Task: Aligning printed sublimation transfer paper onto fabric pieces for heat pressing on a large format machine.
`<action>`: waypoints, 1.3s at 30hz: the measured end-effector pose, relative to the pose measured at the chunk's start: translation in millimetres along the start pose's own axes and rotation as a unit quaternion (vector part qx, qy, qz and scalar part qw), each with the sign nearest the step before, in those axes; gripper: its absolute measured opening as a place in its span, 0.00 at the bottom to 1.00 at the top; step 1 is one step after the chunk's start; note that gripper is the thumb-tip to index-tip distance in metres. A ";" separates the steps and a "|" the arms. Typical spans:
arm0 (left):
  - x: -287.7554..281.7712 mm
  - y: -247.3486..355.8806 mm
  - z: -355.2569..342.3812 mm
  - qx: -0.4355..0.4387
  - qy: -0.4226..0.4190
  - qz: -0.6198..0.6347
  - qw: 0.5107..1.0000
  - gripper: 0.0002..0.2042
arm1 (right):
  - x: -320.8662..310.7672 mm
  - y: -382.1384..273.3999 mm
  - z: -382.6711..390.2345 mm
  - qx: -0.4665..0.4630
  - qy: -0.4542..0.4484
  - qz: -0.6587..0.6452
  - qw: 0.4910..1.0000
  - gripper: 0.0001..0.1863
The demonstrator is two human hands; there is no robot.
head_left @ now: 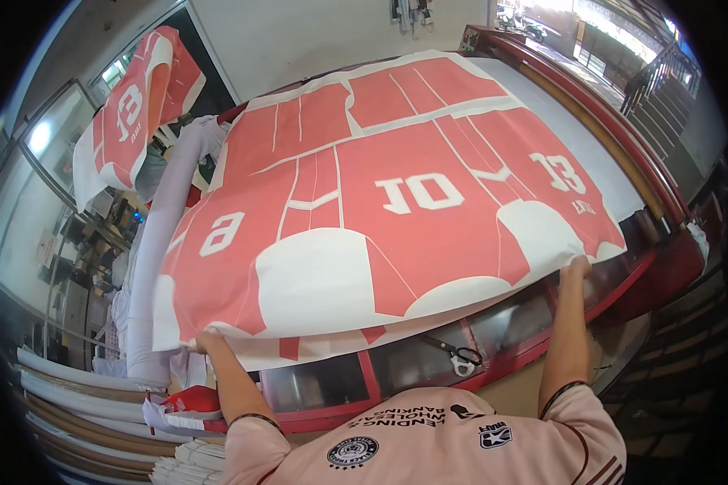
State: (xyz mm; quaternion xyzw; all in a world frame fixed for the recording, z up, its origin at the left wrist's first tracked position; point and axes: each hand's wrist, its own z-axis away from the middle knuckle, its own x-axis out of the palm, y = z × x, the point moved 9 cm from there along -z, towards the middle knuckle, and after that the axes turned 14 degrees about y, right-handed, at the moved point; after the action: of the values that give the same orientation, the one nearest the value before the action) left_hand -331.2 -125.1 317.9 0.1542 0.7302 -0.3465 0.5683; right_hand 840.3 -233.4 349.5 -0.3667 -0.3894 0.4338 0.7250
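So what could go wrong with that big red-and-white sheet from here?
The left hand and right hand hold only the near edge of the red-and-white sheet, so it might crease or shift between them. The scissors lie close to that edge and could snag it.

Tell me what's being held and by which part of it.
A large red-and-white printed sheet, held by its near edge: the left grip near the left corner, the right grip toward the right corner.
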 end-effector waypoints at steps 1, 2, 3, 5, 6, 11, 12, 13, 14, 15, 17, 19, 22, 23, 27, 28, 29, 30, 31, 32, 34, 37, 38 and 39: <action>-4.0 45.0 28.6 0.064 -0.113 -0.081 0.988 0.18 | -17.0 -22.4 -31.2 -0.023 0.026 -0.013 0.999 0.13; -11.4 33.1 29.6 0.055 -0.109 -0.079 0.989 0.18 | -4.0 -15.3 -30.8 -0.015 0.019 -0.016 1.000 0.13; -16.6 21.3 30.3 0.010 -0.097 -0.042 0.994 0.19 | 4.6 -10.4 -31.9 -0.018 0.035 0.018 0.999 0.14; -23.2 2.1 29.6 -0.079 -0.075 0.028 0.994 0.22 | 17.5 -3.6 -28.8 -0.027 0.066 0.090 0.993 0.16; -23.6 -4.1 29.8 -0.122 -0.064 0.061 0.989 0.23 | 24.8 -1.9 -25.0 -0.026 0.061 0.092 0.994 0.16; -15.3 -33.0 36.7 -0.326 -0.005 0.216 0.920 0.31 | 39.4 24.3 39.3 0.058 0.099 0.090 0.989 0.17; -14.3 -33.1 37.6 -0.362 0.006 0.248 0.898 0.33 | 45.7 14.1 47.3 0.055 0.097 0.089 0.990 0.17; -8.4 -36.1 42.5 -0.398 0.017 0.280 0.873 0.34 | 45.1 -1.6 55.4 0.019 0.112 0.089 0.990 0.18; -4.3 -44.2 46.7 -0.439 0.029 0.308 0.844 0.36 | 38.9 -17.5 63.8 -0.015 0.121 0.091 0.988 0.19; -0.6 -49.5 51.1 -0.479 0.043 0.334 0.811 0.38 | 29.3 -30.3 68.8 -0.049 0.129 0.094 0.986 0.20; 4.9 -48.4 60.7 -0.560 0.074 0.385 0.730 0.42 | 16.6 -48.3 77.8 -0.114 0.137 0.095 0.980 0.24; -61.6 -46.3 13.2 -0.360 0.344 0.548 0.672 0.39 | 12.8 -68.1 90.1 -0.320 0.116 0.147 0.929 0.25; -194.2 38.4 -44.9 -0.156 0.181 0.811 0.534 0.37 | 15.4 -63.5 141.1 -0.478 -0.041 0.187 0.857 0.25; -227.7 34.3 -58.6 -0.083 0.186 0.835 0.511 0.41 | 23.2 -46.7 163.2 -0.512 -0.102 0.207 0.827 0.25; -385.7 77.3 -73.9 -0.016 0.061 0.939 0.338 0.50 | 80.5 -8.1 311.1 -0.445 -0.348 0.161 0.810 0.27; -412.2 81.0 -82.7 -0.007 0.059 0.949 0.309 0.52 | 95.6 -6.4 345.4 -0.415 -0.390 0.144 0.809 0.27; -439.3 88.4 -87.1 0.004 0.052 0.960 0.277 0.54 | 109.3 -11.6 376.3 -0.388 -0.428 0.126 0.807 0.28; -471.5 89.3 -80.2 -0.008 0.056 0.964 0.260 0.57 | 119.1 -21.1 404.0 -0.366 -0.466 0.109 0.798 0.29; -497.9 92.8 -76.6 -0.018 0.061 0.969 0.241 0.61 | 128.8 -30.2 429.1 -0.345 -0.503 0.089 0.787 0.30; -512.6 74.9 -91.1 -0.037 0.136 0.958 0.250 0.63 | 136.0 -40.5 454.7 -0.343 -0.505 0.082 0.788 0.30; -546.3 27.7 -86.8 -0.112 0.436 0.798 0.401 0.67 | 150.4 -69.1 506.5 -0.371 -0.544 0.046 0.751 0.31; -635.2 19.2 -15.9 -0.078 0.679 0.468 0.561 0.68 | 167.8 -112.6 538.8 -0.401 -0.534 0.024 0.744 0.33; -665.0 37.1 4.8 0.005 0.722 0.340 0.603 0.69 | 174.0 -126.4 541.1 -0.407 -0.529 0.021 0.745 0.33; -670.7 36.1 4.2 0.007 0.721 0.341 0.604 0.69 | 176.1 -137.8 542.0 -0.419 -0.520 -0.019 0.744 0.33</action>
State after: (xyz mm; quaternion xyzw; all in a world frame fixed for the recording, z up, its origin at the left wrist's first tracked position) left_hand -100.2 10.9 933.7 0.5963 0.7949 0.0905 -0.0660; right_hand 465.5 -16.1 744.5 -0.3433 -0.8557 0.3365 0.1916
